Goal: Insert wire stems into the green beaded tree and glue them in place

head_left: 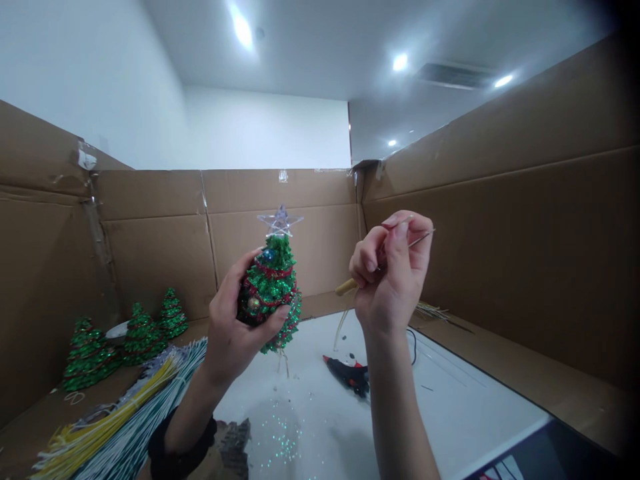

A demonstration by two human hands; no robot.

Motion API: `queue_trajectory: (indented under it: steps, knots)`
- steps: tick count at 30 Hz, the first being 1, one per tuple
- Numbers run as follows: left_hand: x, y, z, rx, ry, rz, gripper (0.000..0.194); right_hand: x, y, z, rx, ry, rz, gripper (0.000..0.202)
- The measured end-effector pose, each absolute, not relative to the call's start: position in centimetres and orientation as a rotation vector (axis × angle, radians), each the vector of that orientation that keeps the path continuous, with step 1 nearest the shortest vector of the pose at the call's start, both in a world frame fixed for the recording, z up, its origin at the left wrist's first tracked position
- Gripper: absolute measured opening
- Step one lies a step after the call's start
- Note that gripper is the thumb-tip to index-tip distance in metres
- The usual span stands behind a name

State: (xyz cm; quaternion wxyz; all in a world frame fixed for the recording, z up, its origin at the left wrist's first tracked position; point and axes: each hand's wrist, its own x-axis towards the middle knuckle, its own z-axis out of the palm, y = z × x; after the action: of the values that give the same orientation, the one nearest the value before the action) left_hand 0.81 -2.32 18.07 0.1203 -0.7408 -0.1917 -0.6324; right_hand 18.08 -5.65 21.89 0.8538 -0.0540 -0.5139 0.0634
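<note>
My left hand (240, 320) is wrapped round a small green tinsel Christmas tree (274, 293), held upright above the table. The tree has red garland, small baubles and a clear star (281, 221) on its tip. Thin strands hang below its base. To the right, my raised right hand (393, 267) is closed, its palm side facing me. From the fist a tan rod end (346, 287) sticks out at the left, and a thin pointed piece (423, 237) shows at the fingertips. Whether these two are one tool is hidden by the fingers.
A black glue gun (350, 375) lies on the white tabletop (445, 413), near scattered green glitter (283, 440). Three similar trees (143, 333) stand at left behind bundles of yellow and teal-white ties (135, 407). Cardboard walls (310, 267) enclose the table.
</note>
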Motion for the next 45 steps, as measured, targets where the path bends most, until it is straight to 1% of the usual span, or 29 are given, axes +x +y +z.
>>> queue_trajectory:
  steps: [4, 9, 11, 14, 17, 20, 22, 26, 33, 41, 45]
  knots:
    - [0.2, -2.8, 19.1, -1.986, -0.55, -1.693, 0.063, 17.7, -5.4, 21.7, -0.166, -1.166, 0.071, 0.015]
    - [-1.2, -3.7, 20.5, -1.858, -0.505, -1.366, 0.061, 17.1, -5.5, 21.5, -0.182, -1.167, -0.005, 0.014]
    - [-2.0, -3.9, 20.9, -1.957, -0.538, -1.181, 0.056, 17.0, -5.8, 21.5, -0.169, -1.137, -0.002, 0.011]
    - [-2.7, -3.3, 20.8, -2.264, -0.688, -0.838, 0.049, 16.9, -6.2, 21.4, -0.16, -1.128, -0.014, 0.011]
    - [-2.6, -1.1, 19.7, -2.587, -0.928, -0.504, 0.05, 16.9, -6.2, 21.3, -0.193, -1.149, -0.059, 0.013]
    - [-2.1, 2.2, 17.7, -2.864, -1.109, -0.225, 0.059, 16.9, -5.8, 21.1, -0.24, -1.175, -0.07, 0.014]
    - [-1.8, 4.2, 16.2, -2.968, -1.181, -0.016, 0.065, 16.9, -5.4, 21.1, -0.274, -1.197, -0.053, 0.016]
    - [-1.3, 6.6, 13.9, -3.023, -1.249, 0.318, 0.064, 16.7, -4.8, 21.1, -0.32, -1.223, 0.026, 0.017]
    - [-0.1, 7.8, 11.8, -3.122, -1.194, 0.457, 0.065, 16.5, -4.6, 21.4, -0.223, -1.276, 0.192, 0.013]
    - [0.6, 8.8, 9.8, -3.043, -1.153, 0.498, 0.064, 16.3, -3.8, 21.1, -0.454, -1.424, 0.19, 0.019]
    - [0.7, 8.7, 9.7, -3.051, -1.122, 0.45, 0.059, 16.0, -3.2, 20.9, -0.495, -1.493, 0.197, 0.019]
